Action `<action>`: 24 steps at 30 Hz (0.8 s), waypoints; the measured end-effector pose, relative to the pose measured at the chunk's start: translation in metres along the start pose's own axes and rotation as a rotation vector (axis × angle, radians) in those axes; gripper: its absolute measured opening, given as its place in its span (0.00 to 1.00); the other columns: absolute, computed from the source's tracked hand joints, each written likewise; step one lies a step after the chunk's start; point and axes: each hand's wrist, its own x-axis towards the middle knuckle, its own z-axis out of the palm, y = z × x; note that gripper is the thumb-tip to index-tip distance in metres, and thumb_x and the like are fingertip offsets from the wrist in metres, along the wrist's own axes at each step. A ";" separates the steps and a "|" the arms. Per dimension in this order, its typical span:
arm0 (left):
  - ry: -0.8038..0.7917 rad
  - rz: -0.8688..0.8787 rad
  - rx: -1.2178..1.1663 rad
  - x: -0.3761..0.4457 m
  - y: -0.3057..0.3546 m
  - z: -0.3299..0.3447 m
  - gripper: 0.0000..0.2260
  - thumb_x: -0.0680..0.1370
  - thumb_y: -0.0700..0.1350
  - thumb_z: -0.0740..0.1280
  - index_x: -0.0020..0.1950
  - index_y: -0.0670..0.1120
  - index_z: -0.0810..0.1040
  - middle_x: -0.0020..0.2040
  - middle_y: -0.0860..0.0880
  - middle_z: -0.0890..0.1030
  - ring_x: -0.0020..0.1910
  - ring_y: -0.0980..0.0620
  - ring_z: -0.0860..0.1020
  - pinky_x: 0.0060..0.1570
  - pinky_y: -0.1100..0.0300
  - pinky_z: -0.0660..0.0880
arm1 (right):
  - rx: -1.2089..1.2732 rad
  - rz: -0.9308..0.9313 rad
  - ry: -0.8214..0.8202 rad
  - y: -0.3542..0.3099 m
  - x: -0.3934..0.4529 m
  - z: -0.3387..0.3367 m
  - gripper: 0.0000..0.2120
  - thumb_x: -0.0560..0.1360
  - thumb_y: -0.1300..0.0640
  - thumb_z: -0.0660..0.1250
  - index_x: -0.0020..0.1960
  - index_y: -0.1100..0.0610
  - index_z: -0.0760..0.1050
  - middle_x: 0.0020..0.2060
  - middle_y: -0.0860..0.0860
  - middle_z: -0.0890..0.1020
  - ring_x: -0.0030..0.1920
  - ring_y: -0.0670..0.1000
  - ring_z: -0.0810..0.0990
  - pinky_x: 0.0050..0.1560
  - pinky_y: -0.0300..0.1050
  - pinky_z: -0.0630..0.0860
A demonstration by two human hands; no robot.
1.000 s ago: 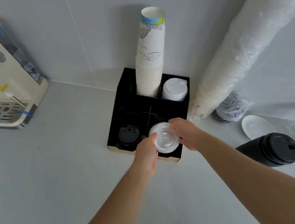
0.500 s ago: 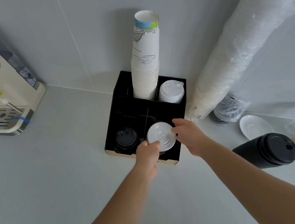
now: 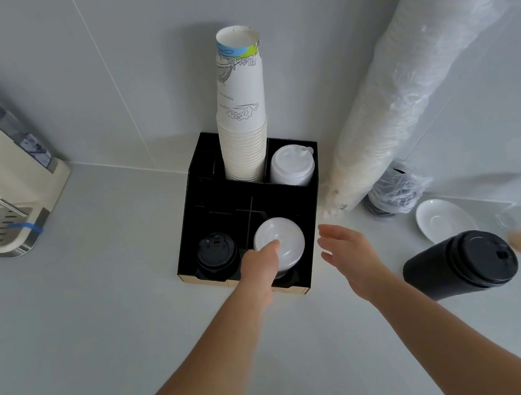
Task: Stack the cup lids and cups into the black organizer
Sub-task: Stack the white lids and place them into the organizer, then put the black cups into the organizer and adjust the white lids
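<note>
Two hands are over the table. My left hand [image 3: 262, 261] rests fingertips on the white lids [image 3: 279, 243] seated in the front-right bay of the black organizer [image 3: 246, 199], pressing, not gripping. My right hand [image 3: 346, 252] hangs open at 3 o'clock of that bay, just beside the organizer wall, touching nothing. I judge the risk is a skewed top lid: an off-centre push could tip the stack against the divider. The tall paper cups [image 3: 241, 107] at 12 o'clock look top-heavy; a nudge to the organizer could topple them. Half a second ago both hands pinched the lids; the right has since let go.
</note>
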 end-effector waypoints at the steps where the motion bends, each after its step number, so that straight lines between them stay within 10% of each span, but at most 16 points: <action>1: 0.001 0.000 0.008 0.000 0.001 0.001 0.29 0.75 0.53 0.67 0.72 0.42 0.65 0.64 0.44 0.74 0.56 0.47 0.73 0.52 0.54 0.66 | 0.005 0.015 -0.016 0.001 -0.001 0.000 0.21 0.78 0.61 0.67 0.70 0.56 0.75 0.63 0.48 0.78 0.55 0.47 0.79 0.70 0.55 0.73; 16: -0.054 0.074 0.026 -0.018 0.001 -0.015 0.32 0.66 0.55 0.70 0.67 0.44 0.73 0.61 0.46 0.77 0.60 0.47 0.75 0.62 0.52 0.70 | 0.089 0.015 -0.052 -0.004 -0.021 -0.018 0.22 0.77 0.60 0.69 0.71 0.57 0.75 0.63 0.53 0.81 0.63 0.53 0.79 0.70 0.52 0.73; 20: -0.099 0.152 0.009 -0.039 0.003 -0.031 0.06 0.75 0.49 0.69 0.48 0.48 0.76 0.53 0.47 0.76 0.51 0.51 0.74 0.59 0.55 0.70 | 0.154 -0.031 -0.036 -0.012 -0.041 -0.033 0.18 0.78 0.60 0.67 0.68 0.57 0.75 0.55 0.50 0.82 0.62 0.53 0.80 0.69 0.53 0.73; 24: -0.222 0.217 -0.100 -0.075 0.007 -0.038 0.03 0.78 0.43 0.66 0.50 0.45 0.77 0.49 0.45 0.79 0.50 0.49 0.78 0.57 0.56 0.74 | 0.248 -0.075 -0.034 -0.017 -0.066 -0.050 0.17 0.80 0.57 0.67 0.68 0.57 0.76 0.60 0.52 0.82 0.60 0.52 0.81 0.66 0.53 0.76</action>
